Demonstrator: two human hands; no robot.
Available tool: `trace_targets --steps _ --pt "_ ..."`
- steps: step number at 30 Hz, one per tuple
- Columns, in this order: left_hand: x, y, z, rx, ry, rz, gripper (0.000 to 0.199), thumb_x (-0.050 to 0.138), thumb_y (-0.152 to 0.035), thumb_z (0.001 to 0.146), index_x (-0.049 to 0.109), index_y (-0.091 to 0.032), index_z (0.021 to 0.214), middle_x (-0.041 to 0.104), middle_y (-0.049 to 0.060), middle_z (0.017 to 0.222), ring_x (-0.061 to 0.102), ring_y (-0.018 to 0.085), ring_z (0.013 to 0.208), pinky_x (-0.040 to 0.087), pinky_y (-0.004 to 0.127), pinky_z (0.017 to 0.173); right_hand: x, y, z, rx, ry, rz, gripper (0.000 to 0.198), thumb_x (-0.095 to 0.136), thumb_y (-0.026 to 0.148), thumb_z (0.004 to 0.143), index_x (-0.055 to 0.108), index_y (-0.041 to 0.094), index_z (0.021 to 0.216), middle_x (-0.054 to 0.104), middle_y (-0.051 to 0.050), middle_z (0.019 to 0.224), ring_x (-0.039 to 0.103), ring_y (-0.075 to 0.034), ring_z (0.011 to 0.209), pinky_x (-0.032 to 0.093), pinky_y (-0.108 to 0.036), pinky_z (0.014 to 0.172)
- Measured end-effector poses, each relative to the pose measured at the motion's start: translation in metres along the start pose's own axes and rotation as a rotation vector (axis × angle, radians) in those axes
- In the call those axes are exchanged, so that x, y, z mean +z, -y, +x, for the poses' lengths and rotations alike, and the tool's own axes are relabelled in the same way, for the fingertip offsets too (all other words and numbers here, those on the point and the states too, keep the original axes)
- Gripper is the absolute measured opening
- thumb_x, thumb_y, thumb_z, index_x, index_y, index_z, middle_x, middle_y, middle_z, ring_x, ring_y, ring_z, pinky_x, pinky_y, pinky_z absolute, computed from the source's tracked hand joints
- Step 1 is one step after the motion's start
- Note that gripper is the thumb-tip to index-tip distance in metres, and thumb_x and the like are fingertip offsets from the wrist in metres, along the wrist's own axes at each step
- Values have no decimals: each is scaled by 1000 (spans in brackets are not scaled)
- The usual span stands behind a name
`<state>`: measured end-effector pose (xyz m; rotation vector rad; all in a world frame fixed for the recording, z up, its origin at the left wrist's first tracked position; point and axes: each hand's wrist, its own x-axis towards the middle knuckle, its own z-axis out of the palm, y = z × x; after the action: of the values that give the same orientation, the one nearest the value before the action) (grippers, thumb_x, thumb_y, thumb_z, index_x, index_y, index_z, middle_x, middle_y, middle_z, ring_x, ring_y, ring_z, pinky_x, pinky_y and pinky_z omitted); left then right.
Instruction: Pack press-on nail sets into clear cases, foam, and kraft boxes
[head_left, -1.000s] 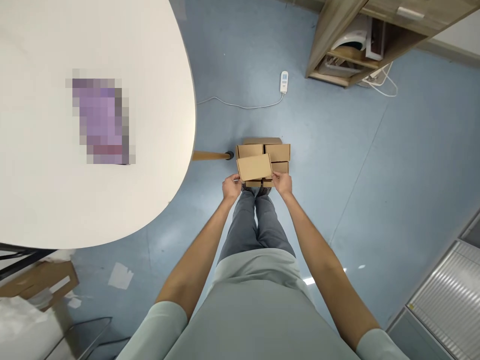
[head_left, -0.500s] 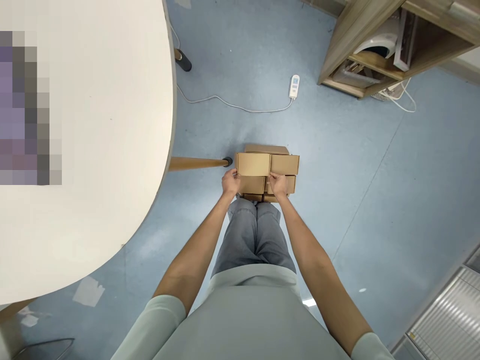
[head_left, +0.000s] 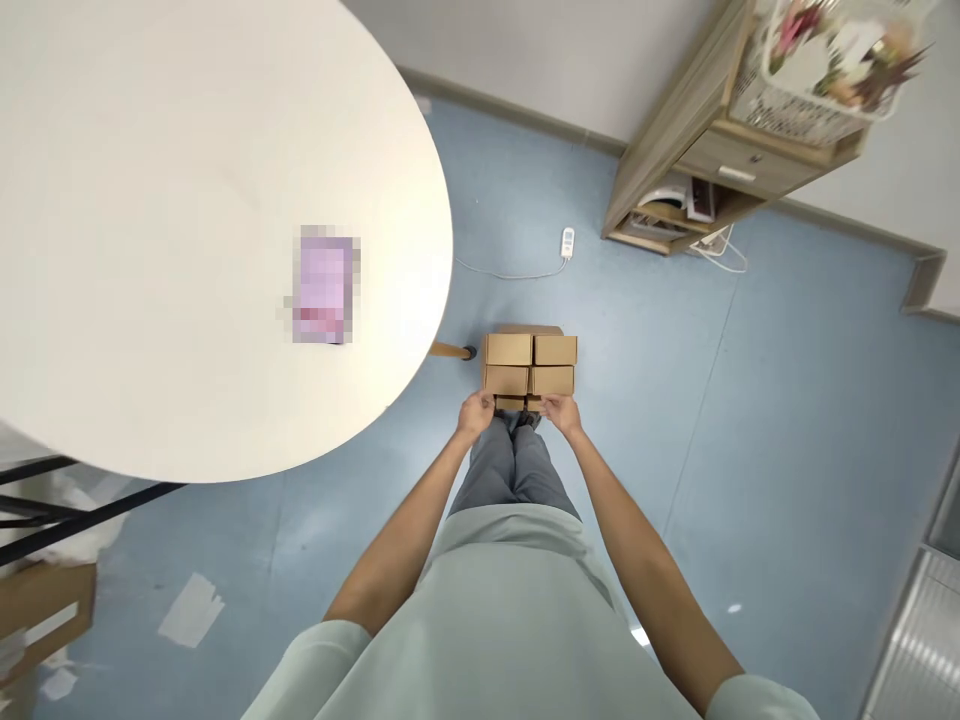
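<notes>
Beyond left hand and right hand, both half-curled, any hold unclear: far-left box no longer between them, lies beside three other boxes, seemingly placed

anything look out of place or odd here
A small white corded device lies on the floor beyond the cardboard boxes, where it might get stepped on; a ragged white patch interrupts the blue floor at lower left.
</notes>
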<state>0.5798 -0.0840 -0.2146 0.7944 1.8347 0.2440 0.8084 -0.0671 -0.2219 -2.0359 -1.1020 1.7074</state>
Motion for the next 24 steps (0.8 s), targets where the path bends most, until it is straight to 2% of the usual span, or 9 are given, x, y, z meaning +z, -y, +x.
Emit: trace_targets --steps 6,11,14,19,24 --pt "-28 -47 -117 141 32 -49 17 67 -16 87 76 -18 101 82 12 108 79 24 104 57 40 105 -29 40 -102 -33 -10 123 31 74 51 78 71 20 77 80 -6 79 76 -21 61 63 -35 65" --pt "-46 -57 -179 267 93 -135 23 66 -35 93 77 -20 106 81 12 115 77 27 110 57 44 106 -40 58 -146 -129 0 179 39 75 59 71 72 21 80 81 -8 86 77 -23 73 63 -38 74" --pt "-64 -57 -209 331 83 -135 31 65 -44 93 77 -22 110 80 11 119 75 28 114 58 43 106 -42 71 -165 -207 -3 198 41 78 61 68 70 23 79 79 -8 83 76 -25 79 62 -39 79" --pt "-100 -57 -251 491 28 -55 37 61 -46 94 77 -24 118 79 11 122 75 29 112 59 45 101 -32 103 -205 -326 -32 231 44 81 64 69 63 25 79 76 -6 83 75 -25 83 61 -41 85" --pt "-148 -46 -279 603 16 -145 39 61 -49 95 76 -26 122 79 10 122 74 29 117 59 42 103 6 143 -252 -421 -9 209 44 83 64 74 64 26 82 77 -7 87 75 -26 87 61 -42 88"
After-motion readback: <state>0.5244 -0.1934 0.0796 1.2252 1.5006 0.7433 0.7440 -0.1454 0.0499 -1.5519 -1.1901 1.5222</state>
